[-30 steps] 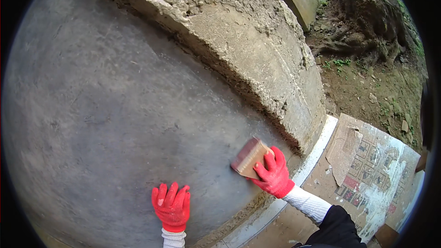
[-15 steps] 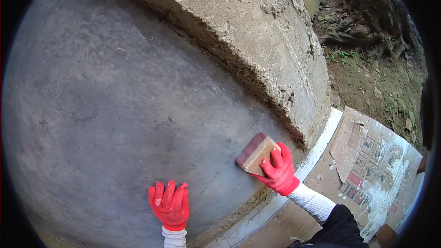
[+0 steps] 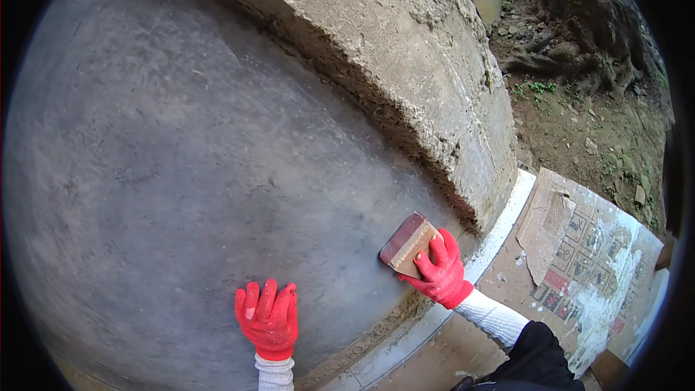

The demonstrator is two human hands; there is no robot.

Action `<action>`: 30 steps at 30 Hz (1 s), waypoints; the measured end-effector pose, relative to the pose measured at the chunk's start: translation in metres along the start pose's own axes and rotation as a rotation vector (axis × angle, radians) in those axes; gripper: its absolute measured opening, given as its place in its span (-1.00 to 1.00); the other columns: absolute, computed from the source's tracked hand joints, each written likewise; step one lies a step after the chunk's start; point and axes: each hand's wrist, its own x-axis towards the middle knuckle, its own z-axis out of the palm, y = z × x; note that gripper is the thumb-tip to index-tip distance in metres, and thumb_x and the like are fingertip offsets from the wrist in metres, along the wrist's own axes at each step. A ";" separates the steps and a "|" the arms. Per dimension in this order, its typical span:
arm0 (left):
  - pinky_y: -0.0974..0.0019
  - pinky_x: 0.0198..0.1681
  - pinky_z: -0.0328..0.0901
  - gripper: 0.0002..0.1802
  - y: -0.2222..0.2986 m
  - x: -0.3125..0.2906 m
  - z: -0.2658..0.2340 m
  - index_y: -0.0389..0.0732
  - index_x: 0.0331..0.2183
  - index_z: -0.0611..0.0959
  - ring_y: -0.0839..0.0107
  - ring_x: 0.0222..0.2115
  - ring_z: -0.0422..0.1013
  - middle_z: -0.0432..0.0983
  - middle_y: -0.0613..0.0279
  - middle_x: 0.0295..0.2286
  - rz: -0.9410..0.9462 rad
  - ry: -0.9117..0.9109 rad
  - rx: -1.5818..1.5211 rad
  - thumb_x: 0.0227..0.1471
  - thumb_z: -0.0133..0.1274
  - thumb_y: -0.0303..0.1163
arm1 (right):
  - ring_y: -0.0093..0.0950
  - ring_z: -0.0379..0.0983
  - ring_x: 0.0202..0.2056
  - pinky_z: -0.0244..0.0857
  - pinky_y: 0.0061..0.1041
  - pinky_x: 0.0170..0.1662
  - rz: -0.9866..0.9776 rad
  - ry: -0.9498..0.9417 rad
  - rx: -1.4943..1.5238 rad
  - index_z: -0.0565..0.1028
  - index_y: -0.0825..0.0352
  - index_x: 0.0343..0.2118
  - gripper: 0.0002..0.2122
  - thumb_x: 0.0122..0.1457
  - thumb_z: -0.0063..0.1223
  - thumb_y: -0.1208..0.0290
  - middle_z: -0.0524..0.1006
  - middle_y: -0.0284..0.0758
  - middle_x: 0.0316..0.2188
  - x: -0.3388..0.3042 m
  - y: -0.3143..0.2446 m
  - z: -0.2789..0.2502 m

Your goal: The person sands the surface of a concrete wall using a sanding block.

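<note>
My right hand (image 3: 443, 272), in a red coated glove, grips a sanding block (image 3: 410, 244) with a reddish-brown face and a tan side. The block rests against the smooth grey cement surface (image 3: 217, 152), close to its lower right border. My left hand (image 3: 268, 320), gloved in red too, lies against the same surface farther left. Its fingers are stretched out and hold nothing. White knit cuffs show at both wrists.
A rough concrete ledge (image 3: 405, 51) runs diagonally above the grey surface. A white strip (image 3: 499, 228) edges it at the lower right. Beyond lie paint-smeared cardboard (image 3: 579, 268), bare soil (image 3: 579, 152) and a dark, gnarled trunk base (image 3: 586, 22).
The sanding block has shifted slightly right and tilted a little in my right hand. My left hand has hardly moved. The view has shifted slightly.
</note>
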 end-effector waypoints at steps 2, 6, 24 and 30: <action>0.02 -0.25 0.20 -0.84 0.002 0.004 0.003 -0.12 -0.49 0.63 0.08 -0.33 0.33 0.50 0.25 -0.36 0.026 0.032 0.009 -0.21 0.31 -0.38 | 0.15 0.35 -0.08 0.36 0.04 -0.14 0.007 -0.044 -0.025 0.47 0.11 -0.10 -0.36 -0.35 0.50 0.19 0.36 -0.08 -0.03 0.014 0.001 -0.004; -0.07 -0.11 0.20 -0.82 -0.004 -0.011 0.001 -0.13 -0.45 0.63 0.01 -0.25 0.34 0.51 0.21 -0.30 -0.008 0.003 0.023 -0.20 0.29 -0.42 | 0.12 0.33 -0.05 0.36 0.04 -0.12 -0.033 0.125 0.007 0.49 0.08 -0.07 -0.34 -0.37 0.50 0.18 0.35 -0.10 0.01 0.142 -0.048 -0.011; -0.06 -0.12 0.20 -0.84 -0.004 -0.010 0.000 -0.11 -0.46 0.64 0.03 -0.23 0.36 0.51 0.23 -0.29 -0.007 -0.014 0.034 -0.20 0.28 -0.38 | 0.13 0.33 -0.05 0.37 0.04 -0.12 -0.066 0.073 0.017 0.48 0.09 -0.10 -0.35 -0.40 0.50 0.26 0.35 -0.13 -0.03 0.128 -0.050 -0.010; -0.16 0.04 0.18 -0.80 -0.004 -0.011 0.002 -0.11 -0.41 0.64 -0.04 -0.13 0.37 0.52 0.19 -0.22 -0.039 -0.065 0.003 -0.18 0.30 -0.40 | 0.13 0.34 -0.07 0.39 0.03 -0.14 -0.048 0.042 0.022 0.45 0.06 -0.09 -0.32 -0.43 0.48 0.27 0.36 -0.20 -0.04 0.051 -0.018 0.006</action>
